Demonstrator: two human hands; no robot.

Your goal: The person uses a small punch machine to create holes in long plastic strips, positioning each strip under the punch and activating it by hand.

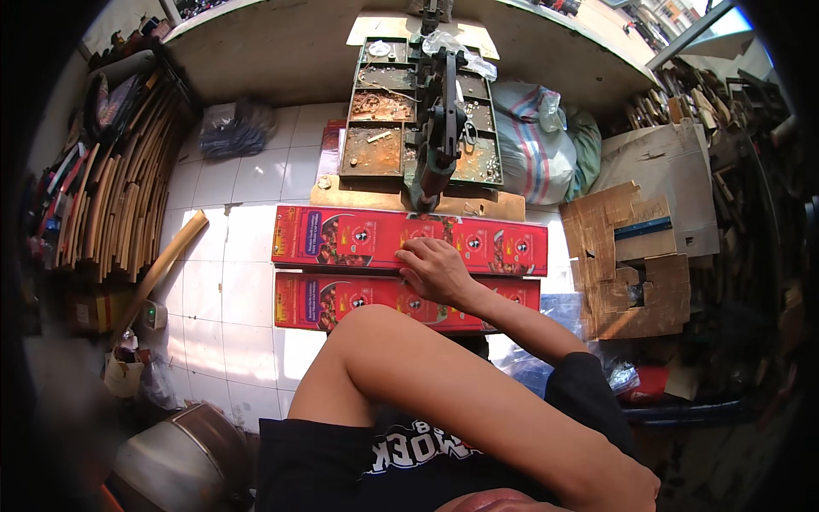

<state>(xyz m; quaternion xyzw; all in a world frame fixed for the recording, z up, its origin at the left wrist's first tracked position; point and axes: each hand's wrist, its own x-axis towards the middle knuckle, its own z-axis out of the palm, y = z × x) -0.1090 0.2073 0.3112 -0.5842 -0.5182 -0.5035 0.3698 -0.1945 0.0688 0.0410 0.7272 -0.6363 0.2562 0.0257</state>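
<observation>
Two long red printed cardboard strips lie one beyond the other, with a narrow dark gap between them: the far strip (pixel 490 246) and the near strip (pixel 296 303). My right hand (pixel 437 269) is on the near edge of the far strip. Its fingers bend over the top, and the thumb sits by the gap. The head of a dark metal press-like machine (pixel 437 162) stands just past the far strip. My left arm crosses low in front of me, its bent elbow partly covering the near strip; its hand is out of view.
Behind the strips, a green metal tray (pixel 375 162) with compartments holds small scraps. White woven sacks (pixel 533 145) stand to its right, near cut cardboard pieces (pixel 614 247). At left are upright cardboard stacks (pixel 111 205) and a leaning tube (pixel 171 256) above the tiled floor (pixel 247 341).
</observation>
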